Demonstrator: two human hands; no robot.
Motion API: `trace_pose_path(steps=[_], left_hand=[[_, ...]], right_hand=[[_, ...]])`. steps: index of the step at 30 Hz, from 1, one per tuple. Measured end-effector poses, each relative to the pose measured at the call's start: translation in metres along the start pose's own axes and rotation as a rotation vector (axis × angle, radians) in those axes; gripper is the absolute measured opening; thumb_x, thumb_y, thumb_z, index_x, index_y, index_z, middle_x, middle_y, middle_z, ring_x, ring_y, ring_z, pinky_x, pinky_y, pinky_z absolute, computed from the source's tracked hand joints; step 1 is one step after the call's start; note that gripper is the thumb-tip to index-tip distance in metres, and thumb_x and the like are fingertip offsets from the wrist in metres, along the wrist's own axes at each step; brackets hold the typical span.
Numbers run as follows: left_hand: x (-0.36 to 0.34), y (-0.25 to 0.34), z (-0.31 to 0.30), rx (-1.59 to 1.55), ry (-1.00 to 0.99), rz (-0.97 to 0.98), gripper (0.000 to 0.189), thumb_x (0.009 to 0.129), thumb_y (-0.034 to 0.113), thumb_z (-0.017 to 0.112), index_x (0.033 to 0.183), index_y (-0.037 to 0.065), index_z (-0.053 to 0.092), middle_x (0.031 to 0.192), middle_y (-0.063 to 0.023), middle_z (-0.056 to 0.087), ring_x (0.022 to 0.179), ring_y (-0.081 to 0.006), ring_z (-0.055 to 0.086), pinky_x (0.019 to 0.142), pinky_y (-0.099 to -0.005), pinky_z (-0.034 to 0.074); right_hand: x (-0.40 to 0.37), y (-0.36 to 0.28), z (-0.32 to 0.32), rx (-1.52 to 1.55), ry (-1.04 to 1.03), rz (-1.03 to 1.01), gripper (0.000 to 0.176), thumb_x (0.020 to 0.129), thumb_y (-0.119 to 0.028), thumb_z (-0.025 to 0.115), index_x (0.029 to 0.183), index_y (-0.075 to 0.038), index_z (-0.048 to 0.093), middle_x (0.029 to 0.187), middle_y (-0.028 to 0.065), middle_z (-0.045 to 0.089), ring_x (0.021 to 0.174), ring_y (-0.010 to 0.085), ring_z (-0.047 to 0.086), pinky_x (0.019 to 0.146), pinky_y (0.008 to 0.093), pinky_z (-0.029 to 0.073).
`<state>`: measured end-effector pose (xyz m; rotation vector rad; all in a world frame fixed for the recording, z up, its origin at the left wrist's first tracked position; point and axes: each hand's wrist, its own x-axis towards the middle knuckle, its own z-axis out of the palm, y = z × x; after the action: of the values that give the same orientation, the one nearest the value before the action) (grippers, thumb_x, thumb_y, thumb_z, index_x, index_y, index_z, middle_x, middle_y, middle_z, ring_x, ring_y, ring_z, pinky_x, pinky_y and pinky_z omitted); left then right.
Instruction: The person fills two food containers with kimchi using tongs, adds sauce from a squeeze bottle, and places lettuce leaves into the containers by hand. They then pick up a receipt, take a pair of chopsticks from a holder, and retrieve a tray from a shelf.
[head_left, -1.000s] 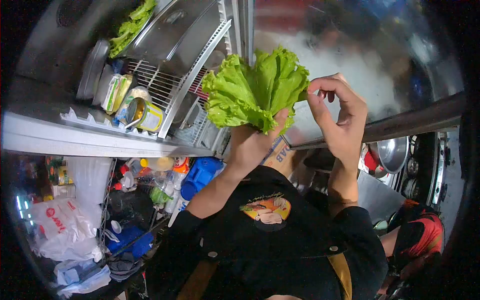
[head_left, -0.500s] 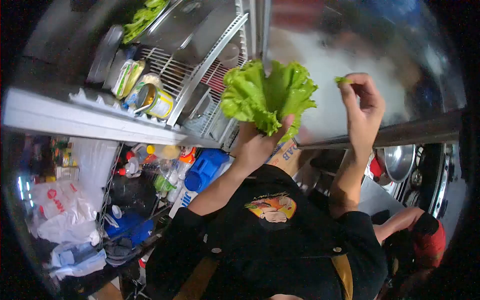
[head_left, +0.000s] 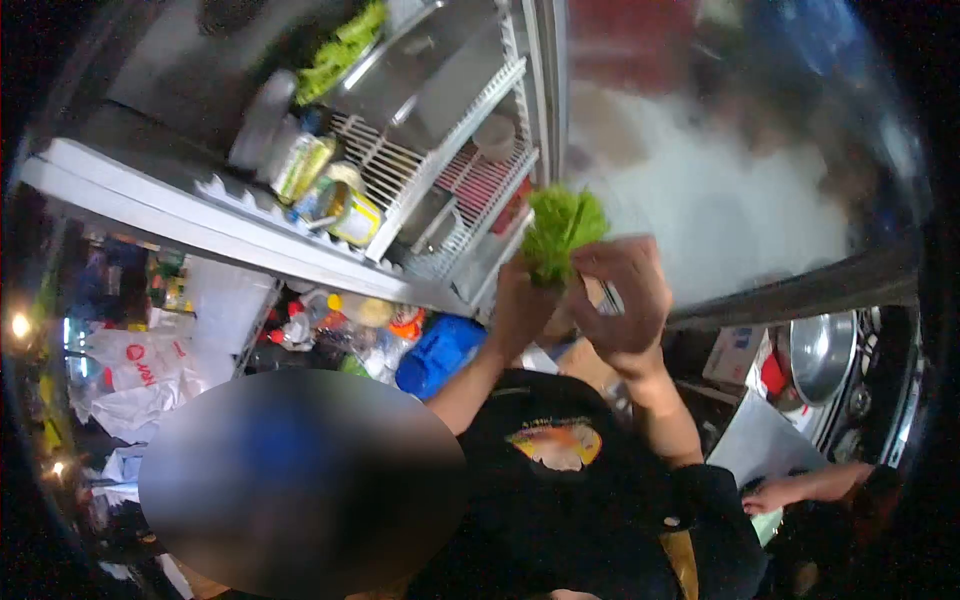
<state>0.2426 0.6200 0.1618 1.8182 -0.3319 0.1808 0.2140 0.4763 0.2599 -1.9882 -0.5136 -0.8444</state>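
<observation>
Green leafy lettuce (head_left: 562, 228) is held upright in front of the chest, its curly leaves bunched together. My left hand (head_left: 527, 300) is wrapped round its lower part. At the right side of the leaves is my right hand (head_left: 625, 290), its fingers bent and its thumb and fingertips pressed together close to the lettuce. Whatever is between those fingertips is too blurred to make out.
An open fridge with wire shelves (head_left: 385, 165) holds an opened can (head_left: 357, 222) and more lettuce (head_left: 343, 50). A blue jug (head_left: 438, 355) stands below. Another person's arm (head_left: 815, 485) is at the lower right, near a metal bowl (head_left: 822, 355).
My right hand has come in from the right to the lettuce. The lettuce sits lower and looks more bunched, and the view has shifted. A blurred patch now covers the lower left.
</observation>
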Motion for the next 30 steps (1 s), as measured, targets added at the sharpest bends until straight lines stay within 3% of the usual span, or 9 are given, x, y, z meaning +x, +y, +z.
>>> trace_pose_path(steps=[3,4,5,8,16,18,20,27,30], left_hand=[[-0.048,-0.119,-0.001,-0.808,-0.129,-0.174,0.027,0.086,0.013,0.064,0.110,0.000,0.060,0.110,-0.0123,0.063,0.100,-0.0224,0.061,0.084,-0.0350,0.048],[-0.071,-0.152,-0.002,-0.282,-0.045,0.128,0.027,0.087,0.012,0.064,0.112,0.000,0.061,0.109,-0.0065,0.063,0.098,-0.0193,0.058,0.088,-0.0336,0.048],[-0.079,-0.158,0.002,-0.497,-0.006,-0.387,0.031,0.087,0.011,0.065,0.116,0.000,0.060,0.111,-0.0080,0.063,0.101,-0.0206,0.059,0.092,-0.0347,0.047],[-0.120,-0.254,-0.019,0.359,-0.309,-0.022,0.034,0.089,0.019,0.066,0.116,-0.002,0.062,0.111,-0.0129,0.067,0.099,-0.0246,0.064,0.087,-0.0370,0.050],[-0.133,-0.238,0.021,0.300,-0.555,-0.393,0.034,0.088,0.022,0.067,0.114,-0.001,0.064,0.110,-0.0126,0.068,0.095,-0.0243,0.065,0.084,-0.0367,0.051],[-0.122,-0.234,0.036,0.312,-0.624,-0.347,0.034,0.088,0.023,0.067,0.113,0.000,0.064,0.109,-0.0125,0.068,0.094,-0.0242,0.065,0.083,-0.0367,0.051],[-0.108,-0.223,0.055,0.318,-0.694,-0.276,0.034,0.088,0.024,0.067,0.113,0.000,0.064,0.109,-0.0125,0.068,0.093,-0.0242,0.066,0.082,-0.0366,0.051],[-0.071,-0.245,0.103,0.384,-0.545,0.067,0.040,0.084,0.036,0.070,0.109,0.005,0.066,0.094,-0.0166,0.069,0.084,-0.0276,0.067,0.072,-0.0401,0.051],[-0.073,-0.175,0.083,0.347,-0.685,-0.376,0.048,0.081,0.040,0.072,0.111,0.004,0.065,0.102,-0.0151,0.068,0.094,-0.0278,0.065,0.083,-0.0354,0.050]], right_hand=[[-0.037,0.022,0.014,0.365,-0.062,0.318,0.017,0.071,-0.001,0.071,0.087,-0.002,0.064,0.085,0.0095,0.067,0.073,0.0208,0.063,0.069,0.0332,0.051],[-0.060,0.039,0.022,0.399,-0.110,0.454,0.019,0.072,-0.004,0.072,0.089,-0.001,0.064,0.082,0.0095,0.066,0.073,0.0192,0.063,0.069,0.0333,0.052],[-0.086,0.059,0.035,0.406,-0.135,0.579,0.018,0.073,-0.007,0.073,0.087,-0.001,0.064,0.082,0.0085,0.065,0.075,0.0155,0.062,0.069,0.0308,0.051],[-0.208,0.148,0.094,0.426,0.098,0.558,0.018,0.072,-0.011,0.074,0.081,-0.007,0.060,0.072,0.0020,0.058,0.070,0.0094,0.056,0.065,0.0285,0.048],[-0.375,0.179,0.018,-0.153,0.282,1.255,0.020,0.068,-0.027,0.067,0.070,-0.007,0.068,0.068,0.0109,0.068,0.063,0.0255,0.065,0.059,0.0388,0.051],[-0.415,0.164,-0.012,0.096,0.235,1.422,0.017,0.071,-0.016,0.058,0.078,-0.004,0.069,0.065,0.0107,0.066,0.066,0.0257,0.066,0.059,0.0405,0.050],[-0.513,0.182,0.001,0.173,0.300,0.910,0.028,0.071,-0.029,0.069,0.088,-0.007,0.067,0.075,0.0082,0.065,0.055,0.0212,0.057,0.052,0.0396,0.046],[-0.515,0.098,-0.030,0.768,0.370,1.301,0.026,0.078,-0.020,0.062,0.097,-0.002,0.065,0.084,0.0111,0.066,0.071,0.0205,0.060,0.065,0.0366,0.049],[-0.524,0.101,-0.046,0.928,0.207,1.423,0.026,0.080,-0.016,0.059,0.101,0.000,0.064,0.088,0.0124,0.066,0.078,0.0202,0.062,0.070,0.0353,0.050]])
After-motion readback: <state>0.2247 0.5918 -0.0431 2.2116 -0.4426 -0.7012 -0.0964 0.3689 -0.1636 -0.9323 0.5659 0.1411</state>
